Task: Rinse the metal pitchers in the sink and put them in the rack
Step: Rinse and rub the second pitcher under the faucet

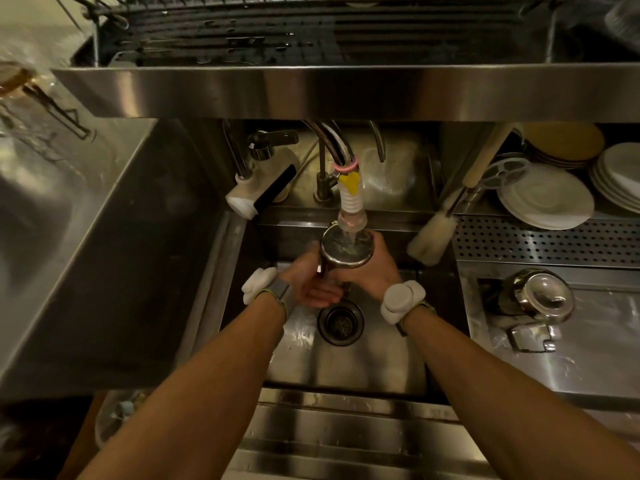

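A metal pitcher (pixel 346 249) is held upright over the sink (pixel 363 362), right under the faucet nozzle (pixel 351 209), and water runs into its open top. My right hand (pixel 375 268) wraps around the pitcher's right side. My left hand (pixel 306 280) is against its left side and handle, palm partly turned up below it. A second metal pitcher (pixel 538 294) lies on its side on the right counter. The wire rack (pixel 277 32) stands on the shelf above the sink.
A steel shelf edge (pixel 346 88) overhangs the sink at head height. The drain (pixel 341 323) sits below my hands. A bottle brush (pixel 433 237) leans at the sink's right. White plates (pixel 547 199) are stacked at right. A soap dispenser (pixel 259 188) stands behind left.
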A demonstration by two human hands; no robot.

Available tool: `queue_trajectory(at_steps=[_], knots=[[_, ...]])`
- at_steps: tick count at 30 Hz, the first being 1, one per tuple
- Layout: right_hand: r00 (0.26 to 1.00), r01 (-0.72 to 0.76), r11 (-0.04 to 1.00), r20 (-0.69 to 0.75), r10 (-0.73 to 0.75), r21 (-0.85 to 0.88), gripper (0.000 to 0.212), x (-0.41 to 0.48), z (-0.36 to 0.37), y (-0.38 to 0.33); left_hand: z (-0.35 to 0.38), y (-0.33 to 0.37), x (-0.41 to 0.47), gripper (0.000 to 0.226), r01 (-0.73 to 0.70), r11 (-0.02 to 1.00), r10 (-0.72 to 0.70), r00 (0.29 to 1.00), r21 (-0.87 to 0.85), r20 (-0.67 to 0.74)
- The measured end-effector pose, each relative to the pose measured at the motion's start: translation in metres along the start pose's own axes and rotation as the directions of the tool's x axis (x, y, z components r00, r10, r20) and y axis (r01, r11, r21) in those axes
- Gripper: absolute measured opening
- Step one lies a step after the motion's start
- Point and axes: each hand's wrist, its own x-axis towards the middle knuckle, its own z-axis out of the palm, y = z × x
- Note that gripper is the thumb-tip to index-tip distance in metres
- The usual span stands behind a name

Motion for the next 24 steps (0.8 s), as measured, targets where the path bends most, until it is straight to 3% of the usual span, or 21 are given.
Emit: queue_trajectory(at_steps=[5,10,16,21,24], knots=[[0.996,0.051,0.998,-0.075,-0.054,-0.047,0.104,-0.005,0.002,-0.005,-0.007,-0.001,0.008,0.076,-0.113,0.993,0.117,0.974,0.034,-0.196],[0.988,0.063,0.995,-0.136,-0.073,-0.080,0.102,-0.007,0.001,-0.002,-0.020,-0.007,0.006,0.070,-0.115,0.991,0.131,0.944,0.071,-0.301],[0.989,0.133,0.981,-0.050,-0.142,-0.143,0.096,-0.001,0.012,-0.013,-0.020,-0.008,0.004,0.059,-0.208,0.957,0.266,0.907,0.204,-0.326],[0.984,0.136,0.983,-0.097,-0.149,-0.122,0.098,0.008,-0.012,-0.017,-0.025,-0.015,0.014,0.045,-0.331,0.905,0.395,0.886,0.266,-0.242],[0.990,0.139,0.974,0.000,-0.141,-0.177,0.102,0.002,-0.007,-0.018,-0.027,-0.014,0.010,0.043,-0.349,0.896,0.417,0.875,0.274,-0.246]])
